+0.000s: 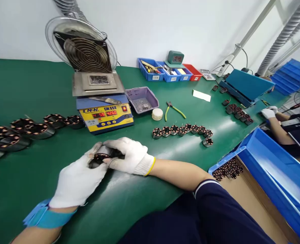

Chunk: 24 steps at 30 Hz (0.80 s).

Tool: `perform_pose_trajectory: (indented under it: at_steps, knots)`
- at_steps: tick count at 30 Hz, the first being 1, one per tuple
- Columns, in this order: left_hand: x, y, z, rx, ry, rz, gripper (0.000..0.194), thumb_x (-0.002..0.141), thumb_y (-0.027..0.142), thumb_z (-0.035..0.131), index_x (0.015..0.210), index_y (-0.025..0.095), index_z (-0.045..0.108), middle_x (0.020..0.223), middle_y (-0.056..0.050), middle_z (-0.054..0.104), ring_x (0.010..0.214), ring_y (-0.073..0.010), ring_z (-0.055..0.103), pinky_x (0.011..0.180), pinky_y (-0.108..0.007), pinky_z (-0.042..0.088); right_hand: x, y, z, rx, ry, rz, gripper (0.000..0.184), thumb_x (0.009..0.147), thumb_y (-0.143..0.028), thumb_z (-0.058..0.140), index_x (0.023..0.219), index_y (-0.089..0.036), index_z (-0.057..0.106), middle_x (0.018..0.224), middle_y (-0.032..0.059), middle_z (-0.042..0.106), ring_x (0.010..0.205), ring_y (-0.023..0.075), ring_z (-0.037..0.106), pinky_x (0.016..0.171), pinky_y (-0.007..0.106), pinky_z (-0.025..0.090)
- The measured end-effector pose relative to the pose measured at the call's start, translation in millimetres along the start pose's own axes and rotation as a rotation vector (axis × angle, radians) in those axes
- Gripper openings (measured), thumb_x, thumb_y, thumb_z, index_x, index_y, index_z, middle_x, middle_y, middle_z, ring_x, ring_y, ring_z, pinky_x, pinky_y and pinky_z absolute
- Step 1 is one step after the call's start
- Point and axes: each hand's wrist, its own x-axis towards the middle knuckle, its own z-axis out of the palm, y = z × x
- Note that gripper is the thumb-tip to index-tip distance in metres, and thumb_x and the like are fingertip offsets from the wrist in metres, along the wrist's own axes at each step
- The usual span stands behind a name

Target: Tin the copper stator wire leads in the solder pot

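Observation:
Both my hands wear white gloves and meet over the green table in front of the solder pot. Between them is a motor stator [102, 153], a dark ring with copper windings, partly covered by my fingers. My left hand [80, 176] grips it from the left side, with a blue band round that wrist. From the right, my right hand [129, 154] closes its thumb and fingers on the same stator. Just beyond stands the yellow and blue solder pot [106, 115] with lit red digits and a flat metal scraper [106, 100] lying on its top.
A purple tray [153, 101], a round white tin [157, 114] and green-handled cutters [174, 110] lie to the right. Stators stand in a row [182, 130] and in a group at left [39, 130]. Blue crates [254, 149] stand at right, near a co-worker's gloved hands [268, 112].

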Motion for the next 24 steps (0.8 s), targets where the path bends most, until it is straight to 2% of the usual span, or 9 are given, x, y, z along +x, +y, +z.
perform_pose_trajectory:
  at_steps: [2, 4, 8, 11, 13, 14, 16, 19, 24]
  knots:
    - [0.3, 4.4, -4.3, 0.040, 0.004, -0.057, 0.027, 0.075, 0.042, 0.055, 0.095, 0.025, 0.063, 0.084, -0.001, 0.070, 0.091, -0.0326, 0.065, 0.075, -0.042, 0.051, -0.8, 0.0, -3.5, -0.008, -0.012, -0.027, 0.052, 0.081, -0.047, 0.061, 0.128, -0.026, 0.054, 0.116, 0.0031, 0.064, 0.107, 0.0191, 0.060, 0.090, 0.029, 0.049]
    - [0.3, 9.4, -9.9, -0.016, -0.074, -0.054, 0.024, 0.071, 0.045, 0.060, 0.081, 0.023, 0.063, 0.075, -0.001, 0.069, 0.079, -0.0280, 0.066, 0.067, -0.036, 0.050, -1.0, 0.7, -3.7, 0.020, -0.005, -0.057, 0.049, 0.081, -0.045, 0.060, 0.126, -0.026, 0.055, 0.117, 0.0026, 0.064, 0.108, 0.0178, 0.060, 0.092, 0.028, 0.048]
    - [-1.9, 13.9, -26.6, -0.337, -0.299, -0.062, 0.030, 0.073, 0.050, 0.059, 0.071, 0.020, 0.059, 0.059, -0.001, 0.064, 0.052, -0.0162, 0.056, 0.049, -0.027, 0.044, -0.1, 4.7, 1.0, 0.133, 0.097, -0.072, 0.044, 0.078, -0.039, 0.064, 0.119, -0.023, 0.061, 0.112, 0.0043, 0.066, 0.103, 0.0177, 0.062, 0.092, 0.029, 0.049]
    - [-5.5, 10.5, -49.8, -0.559, -0.486, -0.132, 0.029, 0.073, 0.046, 0.060, 0.064, 0.019, 0.057, 0.043, 0.002, 0.054, 0.036, -0.0113, 0.042, 0.039, -0.024, 0.032, 3.8, 9.2, 4.8, 0.186, 0.163, 0.017, 0.042, 0.073, -0.033, 0.068, 0.113, -0.021, 0.065, 0.104, 0.0049, 0.067, 0.093, 0.0182, 0.064, 0.084, 0.030, 0.053]
    - [-7.4, 7.0, -65.7, -0.734, -0.543, -0.101, 0.027, 0.071, 0.045, 0.064, 0.063, 0.020, 0.056, 0.035, 0.004, 0.046, 0.030, -0.0098, 0.034, 0.037, -0.024, 0.028, 6.6, 10.8, 5.7, 0.238, 0.185, 0.079, 0.041, 0.072, -0.031, 0.068, 0.112, -0.021, 0.065, 0.101, 0.0046, 0.068, 0.088, 0.0176, 0.065, 0.079, 0.030, 0.054]
    - [-7.5, 5.4, -71.2, -0.811, -0.511, -0.075, 0.029, 0.072, 0.046, 0.064, 0.061, 0.020, 0.055, 0.033, 0.004, 0.043, 0.030, -0.0094, 0.032, 0.038, -0.024, 0.027, 7.4, 11.0, 5.8, 0.272, 0.189, 0.104, 0.041, 0.072, -0.031, 0.069, 0.112, -0.021, 0.065, 0.101, 0.0045, 0.068, 0.086, 0.0172, 0.065, 0.077, 0.030, 0.055]
    - [-5.5, 3.2, -73.7, -0.872, -0.334, -0.046, 0.033, 0.076, 0.050, 0.059, 0.064, 0.020, 0.054, 0.037, 0.003, 0.046, 0.033, -0.0101, 0.037, 0.039, -0.024, 0.030, 7.7, 10.5, 5.9, 0.339, 0.194, 0.144, 0.042, 0.071, -0.031, 0.069, 0.111, -0.021, 0.065, 0.101, 0.0043, 0.068, 0.082, 0.0160, 0.066, 0.073, 0.028, 0.056]
    - [-0.7, 2.4, -56.7, -0.756, -0.088, -0.057, 0.042, 0.085, 0.057, 0.048, 0.080, 0.017, 0.059, 0.058, -0.002, 0.060, 0.047, -0.0122, 0.051, 0.044, -0.024, 0.037, 5.7, 9.1, 6.9, 0.369, 0.188, 0.157, 0.043, 0.070, -0.031, 0.070, 0.111, -0.021, 0.065, 0.102, 0.0044, 0.068, 0.082, 0.0160, 0.066, 0.071, 0.028, 0.057]
    - [0.3, 0.8, -20.0, -0.786, -0.042, -0.075, 0.057, 0.089, 0.064, 0.032, 0.091, 0.014, 0.058, 0.067, -0.005, 0.062, 0.054, -0.0131, 0.055, 0.049, -0.025, 0.041, 22.3, 8.3, -4.6, 0.308, 0.200, 0.110, 0.043, 0.072, -0.034, 0.070, 0.113, -0.022, 0.064, 0.101, 0.0041, 0.069, 0.083, 0.0170, 0.066, 0.074, 0.030, 0.057]
